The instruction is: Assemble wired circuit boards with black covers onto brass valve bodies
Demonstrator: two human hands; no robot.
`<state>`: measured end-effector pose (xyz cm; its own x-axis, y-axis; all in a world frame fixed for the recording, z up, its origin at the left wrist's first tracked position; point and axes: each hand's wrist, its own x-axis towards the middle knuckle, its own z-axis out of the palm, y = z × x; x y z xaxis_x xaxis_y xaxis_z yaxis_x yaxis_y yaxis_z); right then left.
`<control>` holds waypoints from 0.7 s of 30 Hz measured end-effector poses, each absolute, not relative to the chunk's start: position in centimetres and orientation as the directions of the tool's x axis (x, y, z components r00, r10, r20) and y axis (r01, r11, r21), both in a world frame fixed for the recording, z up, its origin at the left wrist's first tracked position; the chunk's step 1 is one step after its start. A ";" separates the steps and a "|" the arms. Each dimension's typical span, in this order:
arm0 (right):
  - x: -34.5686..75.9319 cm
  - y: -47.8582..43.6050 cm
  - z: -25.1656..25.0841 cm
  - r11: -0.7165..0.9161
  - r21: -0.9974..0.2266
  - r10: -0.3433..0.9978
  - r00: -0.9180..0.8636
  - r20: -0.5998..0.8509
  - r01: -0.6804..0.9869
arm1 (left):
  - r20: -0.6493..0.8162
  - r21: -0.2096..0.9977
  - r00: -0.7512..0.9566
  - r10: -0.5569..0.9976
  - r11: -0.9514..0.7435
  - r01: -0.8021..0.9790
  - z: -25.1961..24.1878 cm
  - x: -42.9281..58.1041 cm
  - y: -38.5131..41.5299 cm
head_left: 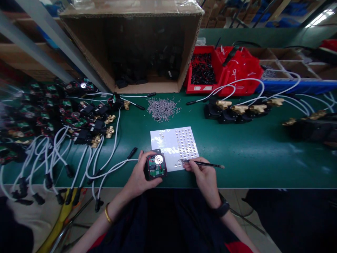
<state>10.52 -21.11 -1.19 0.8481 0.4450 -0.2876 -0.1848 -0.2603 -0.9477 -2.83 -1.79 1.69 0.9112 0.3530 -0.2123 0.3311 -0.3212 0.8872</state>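
My left hand [140, 175] holds a square black housing [157, 166] with a green circuit board, red wires and a round white disc facing up. A thin dark tool [210, 164], like tweezers or a brush, is pinched in my right hand [204, 175]. Its tip is over the lower right part of a white sheet [168, 154], close to small shiny round pieces. Rows of the same pieces [186, 142] cover the sheet's right side, and a few lie near its top left. The housing overlaps the sheet's lower left corner.
Behind the sheet lies a pile of small screws [163, 109]. Wired assemblies [71, 119] crowd the left. A cardboard box [121, 87] stands at the back, beside red bins [221, 89]. Black units with brass fittings [239, 109] and white cables sit at the right.
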 end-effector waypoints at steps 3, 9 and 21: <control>10.6 -21.2 -1.0 -0.260 -0.953 0.489 0.829 -0.271 -0.158 | -0.214 0.886 0.911 0.352 -0.322 0.332 1.7 -2.8 -1.8; 10.7 -21.1 -0.5 -0.275 -0.950 0.512 0.815 -0.273 -0.146 | -0.239 0.916 0.900 0.365 -0.223 0.334 1.4 -3.0 -1.7; 11.2 -20.7 0.6 0.041 -0.853 0.398 0.791 -0.464 -0.520 | -0.129 0.990 0.864 0.487 0.010 0.142 1.4 -0.5 -1.6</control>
<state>11.23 -20.71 0.59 0.7914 0.3983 -0.4637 -0.5205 0.0413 -0.8529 -0.49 -1.57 1.36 0.8638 0.4872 -0.1285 0.1415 0.0102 0.9899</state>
